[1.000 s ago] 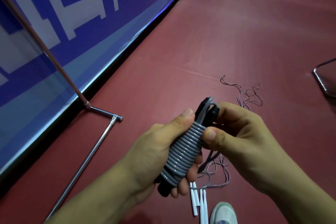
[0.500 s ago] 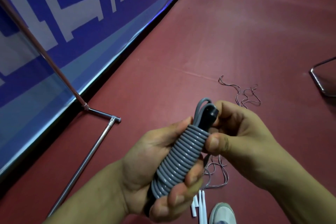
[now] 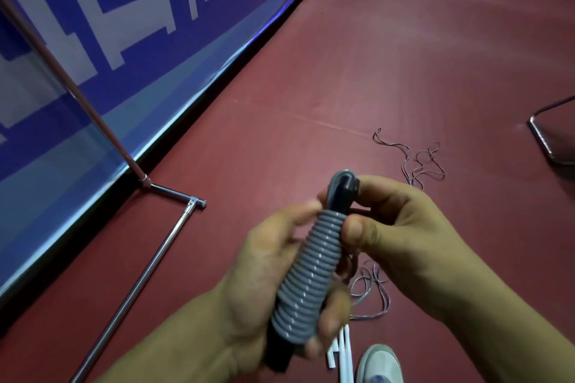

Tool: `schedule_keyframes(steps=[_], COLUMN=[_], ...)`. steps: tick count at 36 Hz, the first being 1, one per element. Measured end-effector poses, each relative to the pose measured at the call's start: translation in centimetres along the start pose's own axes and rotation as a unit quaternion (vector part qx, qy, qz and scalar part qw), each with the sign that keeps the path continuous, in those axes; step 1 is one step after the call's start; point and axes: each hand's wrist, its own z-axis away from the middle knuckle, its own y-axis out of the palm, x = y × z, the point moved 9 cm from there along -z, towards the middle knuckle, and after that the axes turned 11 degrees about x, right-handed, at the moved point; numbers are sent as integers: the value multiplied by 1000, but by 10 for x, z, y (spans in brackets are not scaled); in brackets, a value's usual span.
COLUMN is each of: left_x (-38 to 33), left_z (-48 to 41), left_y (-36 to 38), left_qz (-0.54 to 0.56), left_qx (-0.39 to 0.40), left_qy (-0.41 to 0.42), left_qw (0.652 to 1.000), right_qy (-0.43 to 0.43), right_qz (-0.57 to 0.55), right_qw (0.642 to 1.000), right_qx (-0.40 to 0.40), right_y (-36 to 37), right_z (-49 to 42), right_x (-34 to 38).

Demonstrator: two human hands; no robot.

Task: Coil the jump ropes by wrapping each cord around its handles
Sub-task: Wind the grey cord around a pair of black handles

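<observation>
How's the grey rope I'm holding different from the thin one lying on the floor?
The grey rope has a thick cord wound tightly round black handles; the thin rope is fine and lies in loose tangles. The grey rope is held up by the left hand and right hand; the thin rope rests on the red floor. Both are cords.

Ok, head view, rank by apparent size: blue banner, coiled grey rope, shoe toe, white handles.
Largest: blue banner.
Next: coiled grey rope, though nearest the camera.
Unranked: shoe toe and white handles, both partly hidden or cut off.
</observation>
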Motion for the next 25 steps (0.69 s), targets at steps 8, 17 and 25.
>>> schedule_keyframes(steps=[8, 17, 25], left_x=[-47, -51, -60], left_z=[22, 32, 35], left_y=[-16, -22, -16], left_qz=[-246, -534, -435], left_qx=[-185, -316, -286], left_qy=[115, 103, 170], left_qw=[944, 777, 837], right_qy=[11, -17, -23], right_qz=[41, 126, 85], right_qw=[993, 976, 990], right_qx=[-110, -176, -114], right_y=[-23, -20, -14], right_z=[3, 1, -6], right_x=[-3, 3, 1])
